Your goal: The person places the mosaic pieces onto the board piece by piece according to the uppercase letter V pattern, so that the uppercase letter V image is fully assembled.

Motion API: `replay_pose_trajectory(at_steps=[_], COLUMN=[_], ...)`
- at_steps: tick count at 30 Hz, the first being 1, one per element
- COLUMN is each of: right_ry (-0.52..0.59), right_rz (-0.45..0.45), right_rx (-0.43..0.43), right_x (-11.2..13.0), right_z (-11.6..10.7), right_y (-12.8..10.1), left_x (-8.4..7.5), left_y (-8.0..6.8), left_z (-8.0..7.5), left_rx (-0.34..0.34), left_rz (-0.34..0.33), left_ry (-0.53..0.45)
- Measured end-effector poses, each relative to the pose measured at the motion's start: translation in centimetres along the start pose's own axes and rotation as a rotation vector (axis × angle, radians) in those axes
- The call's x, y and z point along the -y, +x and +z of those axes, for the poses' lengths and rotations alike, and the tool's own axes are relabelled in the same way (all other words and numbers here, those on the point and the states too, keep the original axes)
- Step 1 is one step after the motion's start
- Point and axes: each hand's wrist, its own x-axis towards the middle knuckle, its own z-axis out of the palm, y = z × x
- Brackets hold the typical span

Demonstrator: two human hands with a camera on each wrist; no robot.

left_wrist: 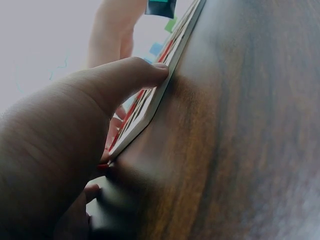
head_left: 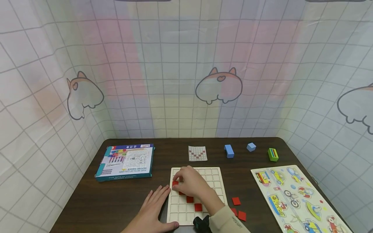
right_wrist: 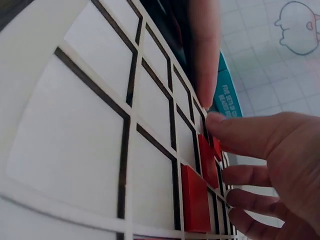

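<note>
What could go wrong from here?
The sleeve could brush the loose tiles beside the board. The right hand, low over the board, might nudge the placed tiles. The left hand, touching the board's edge, could shift it if it pushes.

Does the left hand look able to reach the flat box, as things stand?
Probably yes: the flat box lies ahead of the left hand, slightly leftward; nothing visible stands between them.

The grid is set on the table at lower centre, tiles in its cells. A box is placed behind left, a card behind. Blocks are spaced right of the card; loose tiles are laid between grid and puzzle, lower right.
</note>
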Motion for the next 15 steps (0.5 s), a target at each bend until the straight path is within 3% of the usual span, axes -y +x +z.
replay_pose_trajectory(at_steps=[15], right_ry=[0.052], right_rz=[0.011], right_rx=[-0.021], right_x=[-0.88], right_z=[-0.21], right_y=[-0.80], left_x=[0.04], left_y=[0.14], left_z=[0.04], left_rx=[0.008], left_rz=[-0.008], left_ry=[0.004])
